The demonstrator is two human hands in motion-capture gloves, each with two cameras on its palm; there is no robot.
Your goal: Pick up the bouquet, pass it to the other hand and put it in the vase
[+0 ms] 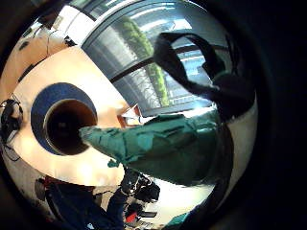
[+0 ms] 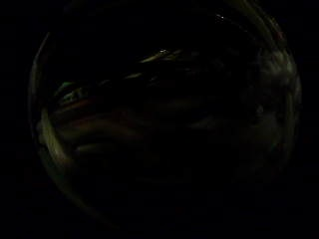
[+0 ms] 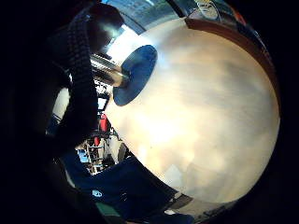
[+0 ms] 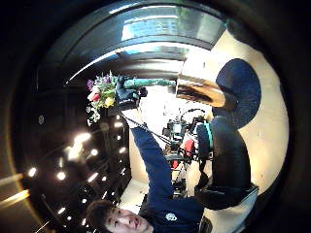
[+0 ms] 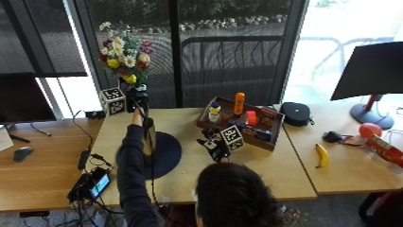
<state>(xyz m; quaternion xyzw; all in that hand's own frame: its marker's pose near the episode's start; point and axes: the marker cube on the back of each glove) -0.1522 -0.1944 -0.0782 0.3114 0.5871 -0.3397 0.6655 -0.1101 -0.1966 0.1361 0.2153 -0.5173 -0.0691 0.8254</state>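
In the outside view, the bouquet (image 5: 125, 53) is held high by the left hand (image 5: 136, 97), whose fingers are wrapped round the stems, above the vase (image 5: 149, 137) standing on the dark round mat (image 5: 165, 152). The right hand (image 5: 216, 150) is seen low over the table (image 5: 264, 165), near the wooden tray (image 5: 242, 124); whether its fingers are spread or curled cannot be told.

In the left little finger side palm view, the green wrapped stem end (image 1: 144, 141) is seen pointing toward the vase's dark mouth (image 1: 67, 125), its tip at the rim. The left thumb side palm view is too dark to read.

In the right thumb side palm view, the blooms (image 4: 101, 94) are clamped in the raised gloved hand (image 4: 127, 97), with the vase (image 4: 201, 90) beside the stem tip.

The insertion is judged to be in hand. The stem tip should be centred over the mouth before being lowered, and the bunch kept upright so the rim is not knocked.
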